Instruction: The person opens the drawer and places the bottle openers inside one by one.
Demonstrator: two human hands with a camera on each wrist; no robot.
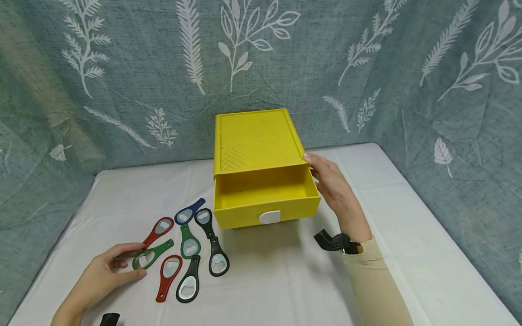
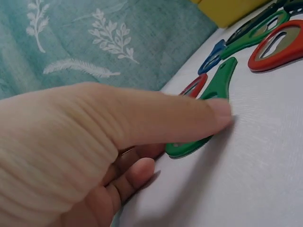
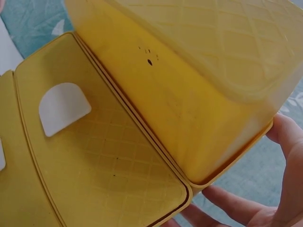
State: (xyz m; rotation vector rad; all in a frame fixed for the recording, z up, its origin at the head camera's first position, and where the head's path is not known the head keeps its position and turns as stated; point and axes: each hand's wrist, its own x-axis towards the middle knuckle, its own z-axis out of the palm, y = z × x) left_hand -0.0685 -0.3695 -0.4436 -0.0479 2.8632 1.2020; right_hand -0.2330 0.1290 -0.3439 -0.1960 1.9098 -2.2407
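Note:
My left hand [image 1: 107, 270] is at the left of the white table, thumb and index finger on either side of a green bottle opener [image 1: 147, 258]. In the left wrist view the thumb crosses in front of this opener [image 2: 222, 82], hiding its middle. A red bottle opener [image 1: 158, 231] lies just behind it, near the index fingertip. With its fingers, my right hand [image 1: 332, 183] touches the right side of a yellow drawer box [image 1: 257, 140]. The box's upper drawer [image 1: 267, 213], with a white handle [image 1: 270, 217], stands pulled out, its visible inside bare.
Several more bottle openers lie between the left hand and the box, including a blue one [image 1: 189, 211], a green one [image 1: 190, 244], a red one [image 1: 169, 274] and a black one [image 1: 189, 285]. A leaf-patterned curtain [image 1: 261, 54] hangs behind the table [image 1: 269, 280].

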